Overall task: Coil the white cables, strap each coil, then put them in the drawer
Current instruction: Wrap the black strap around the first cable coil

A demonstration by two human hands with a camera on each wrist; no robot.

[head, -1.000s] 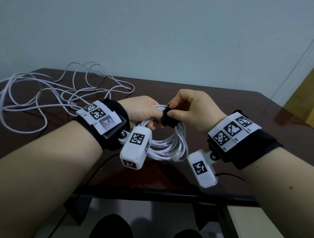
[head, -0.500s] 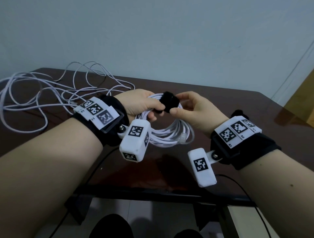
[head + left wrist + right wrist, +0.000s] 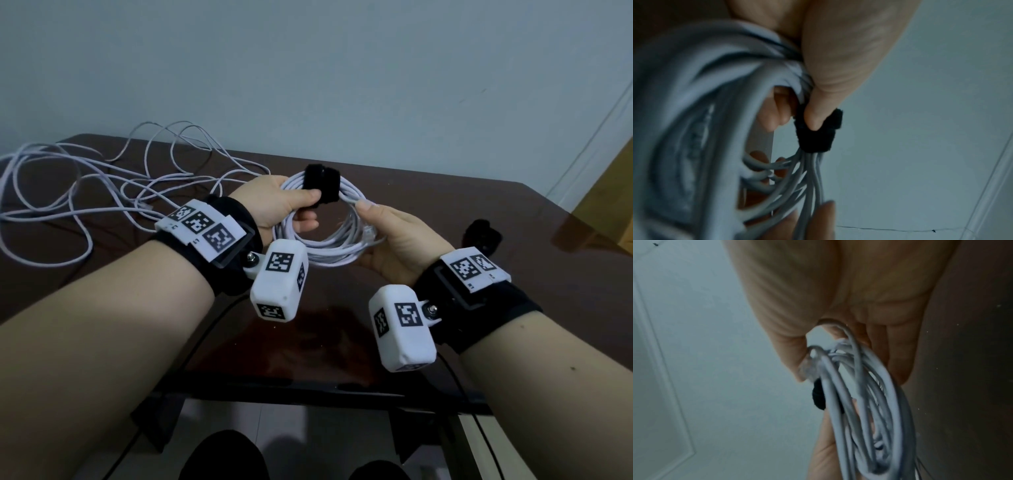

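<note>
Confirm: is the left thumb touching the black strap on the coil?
Touching. The left wrist view shows the left hand with its thumb tip pressed onto the black strap wrapped round the coil.

The left hand [image 3: 838,53] grips the coiled white cable [image 3: 719,129], thumb pressing the black strap [image 3: 816,139] wrapped around it.

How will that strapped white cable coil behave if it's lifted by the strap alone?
The coiled white cable would probably sag yet stay bundled, since the black fabric strap cinches one side only. It seems light: the left hand pinches it easily.
</note>
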